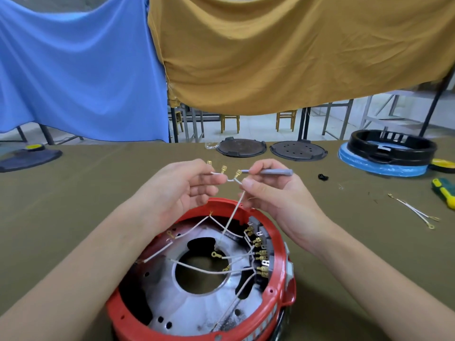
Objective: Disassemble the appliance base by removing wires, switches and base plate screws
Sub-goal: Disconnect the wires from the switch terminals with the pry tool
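1. The left hand (187,190) is held above the far rim of the red appliance base (275,232), its fingers curled round a short white wire (218,173) whose brass terminals (223,169) stick up past the fingertips.
2. The right hand (268,190) is raised just beside it, the two almost touching; a grey tool (275,171) is gripped along its fingers, pointing right, and a second white lead (235,212) is pinched at its upper end.
3. That lead is seen to run down and slightly leftward from the right hand into the base, its long axis near vertical; its lower end appears to be held near the metal plate's (197,301) central opening.
4. The base lies directly below and nearer the person than both hands; the row of connected terminals (261,254) sits on its right inner wall, closer to the right hand.
5. A pull along the lead's axis is judged to be what the next move turns on.
6. Further out, two loose wires (416,212) and a green-yellow screwdriver (445,191) lie on the olive cloth (98,183) at right.
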A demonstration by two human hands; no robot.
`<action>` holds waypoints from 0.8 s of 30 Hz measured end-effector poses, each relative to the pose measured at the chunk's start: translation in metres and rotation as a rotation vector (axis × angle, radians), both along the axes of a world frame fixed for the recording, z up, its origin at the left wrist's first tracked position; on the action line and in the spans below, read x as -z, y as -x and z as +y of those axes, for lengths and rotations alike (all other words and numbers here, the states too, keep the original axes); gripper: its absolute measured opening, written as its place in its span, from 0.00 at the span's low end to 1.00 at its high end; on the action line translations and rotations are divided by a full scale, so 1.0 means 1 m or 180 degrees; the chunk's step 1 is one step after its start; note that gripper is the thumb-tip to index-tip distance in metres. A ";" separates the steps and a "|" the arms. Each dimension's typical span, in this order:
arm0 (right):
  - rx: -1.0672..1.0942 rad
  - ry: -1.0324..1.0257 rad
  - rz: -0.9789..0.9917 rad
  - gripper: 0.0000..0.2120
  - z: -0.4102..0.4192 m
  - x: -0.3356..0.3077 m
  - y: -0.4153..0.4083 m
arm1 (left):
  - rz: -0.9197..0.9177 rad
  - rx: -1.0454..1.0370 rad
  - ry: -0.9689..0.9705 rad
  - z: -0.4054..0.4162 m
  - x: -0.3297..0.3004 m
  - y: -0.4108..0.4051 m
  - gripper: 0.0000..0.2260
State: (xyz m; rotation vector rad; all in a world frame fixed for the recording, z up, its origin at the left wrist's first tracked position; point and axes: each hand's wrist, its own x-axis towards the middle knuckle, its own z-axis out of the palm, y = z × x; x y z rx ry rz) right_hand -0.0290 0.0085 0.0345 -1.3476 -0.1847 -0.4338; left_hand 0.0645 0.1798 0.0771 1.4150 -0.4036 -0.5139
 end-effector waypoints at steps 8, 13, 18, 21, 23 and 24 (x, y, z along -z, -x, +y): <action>0.0384 -0.0733 0.0148 0.12 0.002 -0.003 0.001 | -0.0244 0.0251 -0.0263 0.000 0.002 0.003 0.07; 0.0568 -0.1092 0.0416 0.11 -0.013 -0.004 -0.001 | -0.2219 0.0470 -0.2011 0.022 -0.006 -0.008 0.09; 0.0697 -0.1607 0.0630 0.08 -0.034 0.000 -0.006 | -0.2842 0.1134 -0.3595 0.026 0.000 -0.024 0.15; 0.0958 -0.1606 0.0769 0.07 -0.049 0.002 -0.006 | -0.2812 0.1221 -0.3504 0.024 0.010 -0.029 0.08; 0.1258 -0.1386 0.0925 0.07 -0.058 0.004 -0.007 | -0.2841 0.1243 -0.3498 0.026 0.008 -0.036 0.11; 0.1419 -0.1180 0.1032 0.07 -0.062 0.006 -0.008 | -0.2826 0.1268 -0.3467 0.027 0.007 -0.040 0.12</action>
